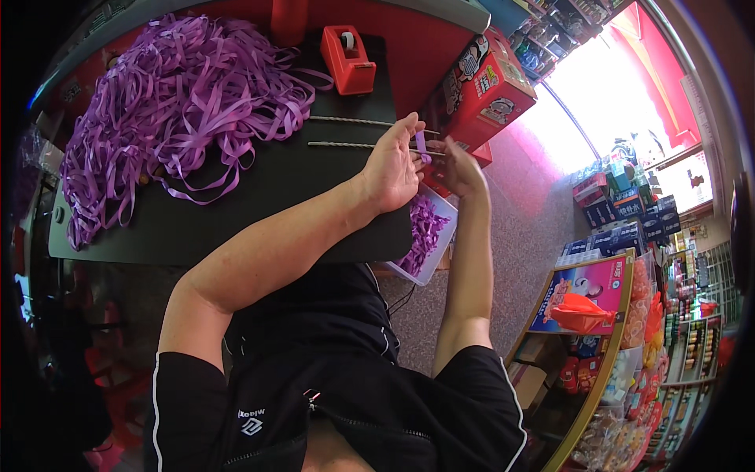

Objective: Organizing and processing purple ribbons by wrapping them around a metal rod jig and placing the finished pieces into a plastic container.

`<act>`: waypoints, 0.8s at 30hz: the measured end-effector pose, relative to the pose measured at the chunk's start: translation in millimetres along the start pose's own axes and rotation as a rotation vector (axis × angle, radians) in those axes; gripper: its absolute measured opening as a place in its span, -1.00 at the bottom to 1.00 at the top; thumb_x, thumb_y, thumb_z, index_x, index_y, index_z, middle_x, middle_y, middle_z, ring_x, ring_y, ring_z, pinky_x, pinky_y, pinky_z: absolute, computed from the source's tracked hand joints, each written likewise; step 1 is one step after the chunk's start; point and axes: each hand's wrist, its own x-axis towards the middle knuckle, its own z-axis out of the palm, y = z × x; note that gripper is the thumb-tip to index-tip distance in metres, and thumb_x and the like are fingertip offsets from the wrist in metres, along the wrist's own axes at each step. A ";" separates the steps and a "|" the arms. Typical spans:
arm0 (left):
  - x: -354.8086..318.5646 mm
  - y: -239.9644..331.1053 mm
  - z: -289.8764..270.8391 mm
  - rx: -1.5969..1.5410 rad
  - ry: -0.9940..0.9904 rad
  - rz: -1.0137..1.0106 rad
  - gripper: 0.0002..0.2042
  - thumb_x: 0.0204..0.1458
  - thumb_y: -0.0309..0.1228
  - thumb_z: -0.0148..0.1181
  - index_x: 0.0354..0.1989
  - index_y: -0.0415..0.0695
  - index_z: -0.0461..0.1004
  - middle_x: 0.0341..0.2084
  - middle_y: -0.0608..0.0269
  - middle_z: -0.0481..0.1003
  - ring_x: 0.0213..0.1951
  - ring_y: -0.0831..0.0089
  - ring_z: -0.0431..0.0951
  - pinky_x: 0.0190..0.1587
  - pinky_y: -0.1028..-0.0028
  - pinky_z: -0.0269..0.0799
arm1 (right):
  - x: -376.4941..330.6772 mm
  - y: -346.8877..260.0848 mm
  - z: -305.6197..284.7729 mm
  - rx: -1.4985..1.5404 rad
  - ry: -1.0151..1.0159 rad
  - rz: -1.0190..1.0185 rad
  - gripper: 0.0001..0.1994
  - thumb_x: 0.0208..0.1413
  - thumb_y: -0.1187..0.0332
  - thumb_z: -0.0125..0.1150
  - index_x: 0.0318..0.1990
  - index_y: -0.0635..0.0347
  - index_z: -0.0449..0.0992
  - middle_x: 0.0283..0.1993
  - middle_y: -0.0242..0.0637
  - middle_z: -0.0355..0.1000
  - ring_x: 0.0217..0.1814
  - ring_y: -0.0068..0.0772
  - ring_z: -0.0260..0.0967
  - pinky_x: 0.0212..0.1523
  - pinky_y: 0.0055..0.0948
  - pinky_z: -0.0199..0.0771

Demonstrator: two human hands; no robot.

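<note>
Two thin twisted metal rods point(338, 145) extend rightward from the black tabletop, past its right edge. A short length of purple ribbon point(422, 145) is looped at the rods between my hands. My left hand point(393, 167) is beside the rods with its fingers curled in at the ribbon. From the right, my right hand point(465, 171) meets the rod ends, its fingers drawn together. What sits between the right fingertips is too small and blurred to make out. Below my hands, a white plastic bin point(447, 236) holds many small purple ribbon pieces point(425, 228).
A large tangled heap of purple ribbon point(189, 102) covers the left of the black table point(275, 220). Behind it stands a red tape dispenser point(348, 63). Red printed cartons point(487, 86) are at the right. A goods shelf point(598, 377) fills the lower right.
</note>
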 end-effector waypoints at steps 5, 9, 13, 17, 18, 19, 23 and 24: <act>1.2 -2.3 5.9 -0.012 -0.027 -0.020 -0.21 0.10 0.14 -0.09 0.37 -0.06 -0.20 0.34 -0.35 -0.43 0.40 -0.02 -0.44 0.35 0.12 -0.66 | 41.4 69.0 -12.6 0.582 -0.638 -0.051 -0.69 0.23 0.29 -0.05 0.04 0.22 0.39 -0.08 -0.19 0.44 -0.10 -0.32 0.44 -0.03 -0.27 0.46; -1.9 2.5 0.7 0.015 0.002 0.000 -0.20 0.11 0.15 -0.12 0.38 -0.08 -0.23 0.33 -0.35 -0.44 0.40 -0.03 -0.43 0.35 0.12 -0.66 | 30.3 67.1 36.4 0.915 -0.847 -0.079 -0.66 0.23 0.34 -0.06 0.11 0.27 0.30 0.00 -0.10 0.42 0.01 -0.28 0.44 0.04 -0.27 0.47; 0.3 0.2 -0.5 0.007 -0.019 -0.006 -0.20 0.12 0.14 -0.13 0.39 -0.07 -0.22 0.33 -0.35 -0.44 0.40 -0.03 -0.41 0.36 0.13 -0.66 | 21.4 64.4 49.3 1.023 -0.847 -0.125 -0.66 0.24 0.33 -0.06 0.13 0.26 0.28 0.01 -0.07 0.41 0.02 -0.27 0.44 0.05 -0.28 0.48; -1.4 0.9 1.6 0.010 -0.015 0.000 -0.21 0.13 0.13 -0.13 0.39 -0.07 -0.22 0.33 -0.35 -0.44 0.40 -0.04 -0.41 0.36 0.13 -0.66 | 19.5 66.1 49.6 1.002 -0.778 -0.097 -0.73 0.25 0.33 -0.05 0.04 0.22 0.35 -0.07 -0.14 0.45 -0.05 -0.32 0.46 -0.01 -0.33 0.51; -0.9 1.0 1.7 0.007 -0.012 -0.003 -0.21 0.13 0.13 -0.12 0.39 -0.07 -0.22 0.33 -0.36 -0.44 0.40 -0.04 -0.41 0.36 0.13 -0.66 | 23.2 66.6 46.3 1.012 -0.777 -0.067 -0.76 0.25 0.32 -0.04 0.00 0.21 0.37 -0.09 -0.17 0.46 -0.07 -0.34 0.47 -0.02 -0.34 0.52; -0.7 1.3 1.5 0.004 -0.009 -0.006 -0.21 0.13 0.12 -0.12 0.39 -0.07 -0.22 0.33 -0.36 -0.44 0.40 -0.04 -0.42 0.36 0.13 -0.66 | 26.3 67.4 43.2 1.022 -0.776 -0.037 -0.78 0.25 0.32 -0.03 -0.03 0.20 0.38 -0.12 -0.19 0.47 -0.10 -0.35 0.47 -0.04 -0.35 0.52; -0.9 0.5 5.2 -0.003 -0.001 -0.011 -0.22 0.13 0.11 -0.10 0.38 -0.07 -0.21 0.33 -0.38 -0.44 0.40 -0.04 -0.43 0.36 0.13 -0.66 | 34.4 73.2 27.7 0.911 -0.768 -0.075 -0.68 0.20 0.28 0.08 0.03 0.25 0.34 -0.03 -0.18 0.44 0.00 -0.36 0.43 0.08 -0.34 0.46; -1.2 0.8 5.3 -0.004 0.000 -0.011 -0.22 0.12 0.11 -0.10 0.38 -0.07 -0.20 0.33 -0.38 -0.44 0.40 -0.05 -0.44 0.36 0.14 -0.66 | 34.0 73.1 26.8 0.913 -0.717 -0.060 -0.68 0.20 0.27 0.08 0.03 0.25 0.35 -0.04 -0.18 0.44 0.00 -0.35 0.44 0.09 -0.33 0.46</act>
